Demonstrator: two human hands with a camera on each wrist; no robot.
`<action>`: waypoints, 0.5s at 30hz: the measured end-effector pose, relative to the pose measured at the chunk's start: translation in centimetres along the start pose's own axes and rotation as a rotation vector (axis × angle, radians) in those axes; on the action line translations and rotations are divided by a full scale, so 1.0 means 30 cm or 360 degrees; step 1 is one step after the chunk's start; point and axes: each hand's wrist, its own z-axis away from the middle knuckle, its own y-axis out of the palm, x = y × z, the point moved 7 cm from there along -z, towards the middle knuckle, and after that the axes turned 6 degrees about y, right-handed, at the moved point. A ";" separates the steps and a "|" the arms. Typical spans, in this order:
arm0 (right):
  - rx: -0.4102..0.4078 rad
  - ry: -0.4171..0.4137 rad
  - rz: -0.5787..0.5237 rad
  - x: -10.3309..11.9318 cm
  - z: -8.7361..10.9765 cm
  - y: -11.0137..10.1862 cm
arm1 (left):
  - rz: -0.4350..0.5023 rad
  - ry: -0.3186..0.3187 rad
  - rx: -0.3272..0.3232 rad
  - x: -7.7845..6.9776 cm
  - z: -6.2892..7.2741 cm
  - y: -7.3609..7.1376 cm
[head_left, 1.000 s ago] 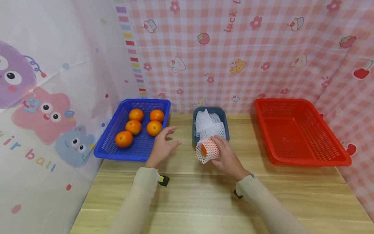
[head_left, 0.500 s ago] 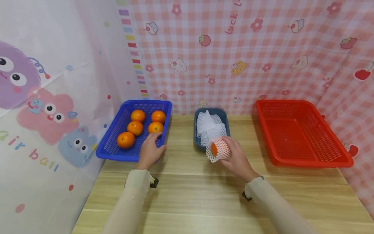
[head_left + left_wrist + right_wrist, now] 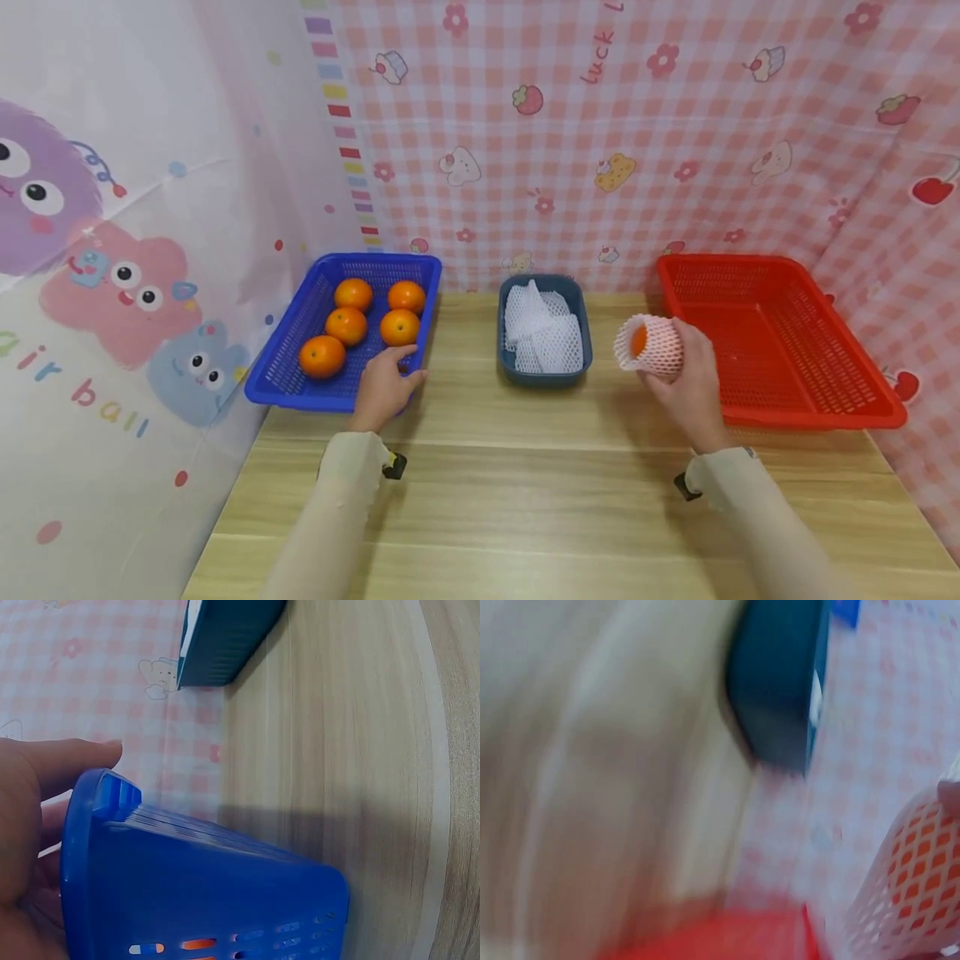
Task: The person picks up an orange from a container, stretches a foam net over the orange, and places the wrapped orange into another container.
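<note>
In the head view, my right hand [image 3: 696, 387] grips an orange wrapped in a white foam net sleeve [image 3: 662, 347], held up beside the left rim of the red basket [image 3: 795, 415]. Orange skin shows through the open end of the sleeve, and the mesh fills the right edge of the right wrist view. My left hand [image 3: 381, 388] is at the near right corner of the blue basket [image 3: 300, 402], its fingers loosely bent inside the rim and holding no fruit. Its fingertips are close to an orange [image 3: 400, 327]; several more oranges lie farther left.
Between the two baskets stands a small dark blue bin [image 3: 546, 380] with white foam net sleeves [image 3: 551, 342] in it. All of them sit on a wooden table [image 3: 517, 500]. A pink checked cloth [image 3: 562, 225] hangs close behind.
My right hand has carried the netted orange rightward from in front of the bin to the red basket. My left hand has moved left to the blue basket's corner and stayed there.
</note>
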 end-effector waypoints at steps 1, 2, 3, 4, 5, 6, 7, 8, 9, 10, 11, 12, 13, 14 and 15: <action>-0.0015 0.0052 0.0039 -0.020 -0.013 -0.029 | 0.0002 -0.0005 0.0001 0.002 -0.001 0.000; -0.0041 0.0092 0.0075 -0.040 -0.024 -0.058 | 0.0003 -0.0010 -0.0001 0.003 -0.001 0.000; -0.0054 0.0150 0.0116 -0.063 -0.033 -0.085 | 0.0008 -0.0019 -0.0001 0.005 -0.001 0.000; -0.0048 0.0223 0.0161 -0.087 -0.041 -0.109 | 0.0006 -0.0021 -0.0001 0.006 -0.001 0.000; -0.0049 0.0285 0.0204 -0.112 -0.047 -0.131 | 0.0008 -0.0023 -0.0001 0.006 -0.001 0.000; -0.0043 0.0351 0.0244 -0.137 -0.050 -0.152 | 0.0010 -0.0027 0.0000 0.006 -0.002 0.001; -0.0023 0.0412 0.0289 -0.162 -0.051 -0.169 | 0.0011 -0.0025 0.0002 0.005 -0.002 0.001; -0.0015 0.0463 0.0325 -0.184 -0.051 -0.186 | 0.0011 -0.0024 0.0005 0.005 -0.003 0.002; 0.0007 0.0516 0.0362 -0.206 -0.049 -0.199 | 0.0006 -0.0023 0.0007 0.005 -0.003 0.002; 0.0040 0.0564 0.0401 -0.227 -0.046 -0.208 | 0.0002 -0.0021 0.0009 0.004 -0.003 0.002; 0.0074 0.0606 0.0428 -0.246 -0.043 -0.215 | 0.0003 -0.0023 0.0010 0.004 -0.003 0.001; 0.0131 0.0649 0.0460 -0.264 -0.038 -0.218 | 0.0002 -0.0023 0.0011 0.004 -0.004 0.002; 0.0196 0.0680 0.0492 -0.279 -0.034 -0.219 | 0.0000 -0.0024 0.0012 0.004 -0.003 0.002; 0.0261 0.0714 0.0521 -0.296 -0.028 -0.219 | 0.0001 -0.0025 0.0012 0.005 -0.003 0.001; 0.0345 0.0752 0.0557 -0.310 -0.022 -0.217 | 0.0001 -0.0024 0.0011 0.005 -0.003 0.001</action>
